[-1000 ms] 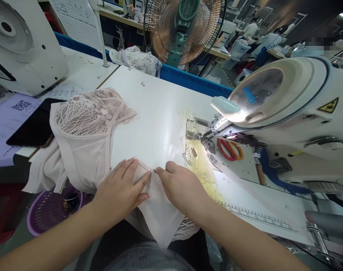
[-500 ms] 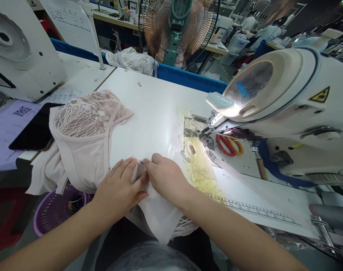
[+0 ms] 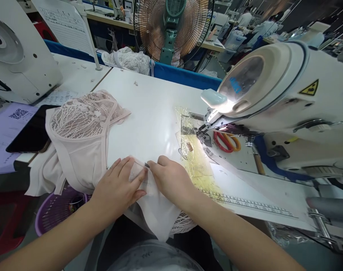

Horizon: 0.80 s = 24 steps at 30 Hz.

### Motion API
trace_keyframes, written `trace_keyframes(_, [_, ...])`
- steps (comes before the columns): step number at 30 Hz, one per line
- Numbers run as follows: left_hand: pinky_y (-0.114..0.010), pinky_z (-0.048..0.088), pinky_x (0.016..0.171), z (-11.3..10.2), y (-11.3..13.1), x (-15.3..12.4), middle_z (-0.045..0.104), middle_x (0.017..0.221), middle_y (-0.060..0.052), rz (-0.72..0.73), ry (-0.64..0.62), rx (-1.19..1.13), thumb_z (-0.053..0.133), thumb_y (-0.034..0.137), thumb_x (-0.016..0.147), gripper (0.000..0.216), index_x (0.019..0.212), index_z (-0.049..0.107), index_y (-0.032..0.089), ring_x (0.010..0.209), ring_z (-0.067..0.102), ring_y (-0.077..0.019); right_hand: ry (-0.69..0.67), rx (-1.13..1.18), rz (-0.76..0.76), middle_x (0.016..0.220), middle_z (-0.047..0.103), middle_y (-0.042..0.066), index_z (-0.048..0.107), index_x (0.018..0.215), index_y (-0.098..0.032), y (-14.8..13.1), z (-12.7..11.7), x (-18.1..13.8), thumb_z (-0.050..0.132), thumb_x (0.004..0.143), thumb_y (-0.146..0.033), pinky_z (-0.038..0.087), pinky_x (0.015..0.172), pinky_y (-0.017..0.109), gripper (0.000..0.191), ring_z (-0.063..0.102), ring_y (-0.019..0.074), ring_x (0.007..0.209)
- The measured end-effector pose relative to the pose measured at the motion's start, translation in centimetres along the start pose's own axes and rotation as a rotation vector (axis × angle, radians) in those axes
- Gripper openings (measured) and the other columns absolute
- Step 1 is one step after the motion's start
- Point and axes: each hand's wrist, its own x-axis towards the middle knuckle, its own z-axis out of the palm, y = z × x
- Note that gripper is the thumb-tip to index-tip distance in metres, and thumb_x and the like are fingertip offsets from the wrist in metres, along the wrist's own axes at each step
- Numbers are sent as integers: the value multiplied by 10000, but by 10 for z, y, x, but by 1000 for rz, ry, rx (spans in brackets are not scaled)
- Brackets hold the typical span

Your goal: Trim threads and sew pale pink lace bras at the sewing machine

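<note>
A pale pink lace-and-cloth garment [image 3: 157,210] hangs over the table's front edge toward my lap. My left hand [image 3: 119,186] is closed on its upper edge, fingers on top and thumb alongside the cloth. Just to the right, my right hand [image 3: 171,180] is closed in a pinch on a small tool with a dark metal tip [image 3: 147,165], its kind mostly hidden in my fingers. The tip points left, at the cloth edge beside my left fingertips. Another garment [image 3: 81,143] of the same pink lace lies left of my hands, partly overhanging the table.
A sewing machine [image 3: 267,94] stands on the right, its lamp lit, with red- and orange-handled scissors [image 3: 223,141] beneath. Yellow tape and a ruler strip [image 3: 245,203] run along the table. To the left are a phone [image 3: 33,130] and a purple basket [image 3: 51,214]. A fan [image 3: 171,34] stands behind.
My right hand has drawn slightly to the right, and more of the metal tip shows. The cloth between my hands lies flatter and more exposed. The whole view has shifted a little.
</note>
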Motion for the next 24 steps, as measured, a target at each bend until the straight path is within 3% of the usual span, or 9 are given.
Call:
trace_keyframes(5, [-516,480,912,-1,0,0,574,1180,-242,9,-17,-10,659,391,786,433,1164,634,182,1090,573,-382,-33,-36,-25,695,487,18,629,889,-175,3,-8,-8,469,815,-91,185,456,264,196,373,133,511])
trace_keyframes(9, [-533,464,926,-4,-2,2,590,1154,-206,10,-23,-16,649,397,794,400,1142,642,200,1085,571,-360,-99,-31,93,682,506,31,589,770,-168,8,-23,-35,441,839,-79,227,454,276,187,411,137,490])
trace_keyframes(13, [-575,436,941,-7,-3,8,581,1138,-213,28,21,-37,549,367,854,329,1052,667,133,1073,564,-353,111,337,174,753,559,54,472,761,-191,8,-16,-60,344,927,-175,401,538,272,210,528,163,633])
trace_keyframes(15, [-513,469,927,-7,-1,11,589,1094,-230,72,34,-52,450,308,896,360,1025,655,43,1035,577,-330,209,510,138,877,584,88,429,778,-201,8,-5,-65,317,934,-179,466,646,295,194,569,177,784])
trace_keyframes(18, [-412,530,826,-5,9,14,601,1020,-240,90,55,-61,392,264,906,397,1039,620,-33,998,580,-318,295,597,103,1046,560,133,409,771,-203,14,8,-64,327,926,-163,478,786,341,180,554,196,967])
trace_keyframes(21, [-474,515,838,-3,22,12,577,1081,-238,34,39,-76,516,389,864,447,1156,599,61,1080,542,-377,284,527,87,959,557,113,447,768,-189,21,7,-54,354,914,-167,478,727,326,174,555,185,856])
trace_keyframes(24, [-563,461,894,-1,32,8,546,1164,-234,-31,-24,-87,643,518,759,569,1232,582,207,1143,507,-439,185,337,77,814,545,65,538,794,-164,23,-1,-38,381,906,-175,430,620,279,193,522,167,718])
